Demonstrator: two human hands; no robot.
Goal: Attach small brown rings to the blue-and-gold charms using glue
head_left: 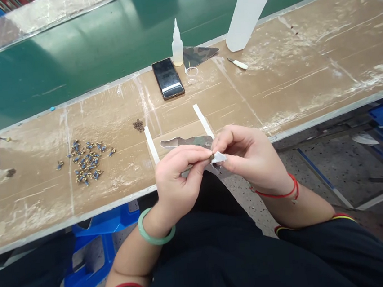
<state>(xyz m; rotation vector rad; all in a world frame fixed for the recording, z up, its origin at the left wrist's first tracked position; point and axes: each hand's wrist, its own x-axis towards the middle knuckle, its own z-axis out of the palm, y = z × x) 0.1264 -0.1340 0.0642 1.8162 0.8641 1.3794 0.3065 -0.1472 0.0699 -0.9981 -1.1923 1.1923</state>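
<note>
My left hand (182, 173) is closed, with thumb and forefinger pinching a small dark brown round piece (212, 156). Against it, my right hand (255, 157) grips a small white-faced flap (219, 157) between thumb and fingers. Behind the hands a camouflage-patterned strip (191, 141) with a pale edge lies at the table's near side; whether it joins the flap is hidden by my fingers. Left of it sits a little heap of brown rings (138, 125). Farther left are several small brass-and-blue metal fittings (88, 160), loosely piled.
Two white tape strips (151, 145) mark the brown table (117, 110). Toward its back stand a phone (168, 79), a nozzle bottle (177, 45), a camouflage scrap (199, 54), a white-handled cutter (238, 63) and a tall white container (249, 11). A blue stool (88, 266) is below.
</note>
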